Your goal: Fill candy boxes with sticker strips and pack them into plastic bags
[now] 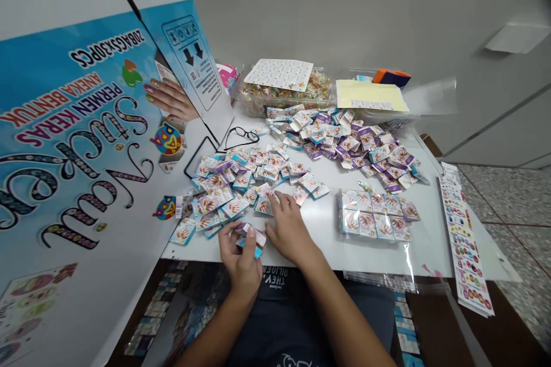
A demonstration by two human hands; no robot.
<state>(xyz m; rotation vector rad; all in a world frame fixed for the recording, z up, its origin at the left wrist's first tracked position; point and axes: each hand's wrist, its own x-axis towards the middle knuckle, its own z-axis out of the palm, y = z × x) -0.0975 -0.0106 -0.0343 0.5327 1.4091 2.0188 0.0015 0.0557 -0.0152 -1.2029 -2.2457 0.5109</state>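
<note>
Near the table's front edge, my left hand (241, 264) is closed around small candy boxes (253, 235), one with purple sides and one with blue; its fingers hide part of them. To the right of it, my right hand (290, 232) reaches over the loose pile with fingers apart. Its fingertips touch a blue-edged box (262, 205) at the pile's near side, while the thumb stays away from that box. The pile of small boxes (219, 198), printed with hands and painted nails, spreads left of and beyond both hands.
A clear bag of boxes in rows (374, 215) lies at right. Behind are a heap of boxes (353, 143) and a clear tub of small wrapped pieces (258, 100). Eyeglasses (243, 136) rest near the large carton (107, 126) at left. Sticker sheets (465, 241) overlie the right edge.
</note>
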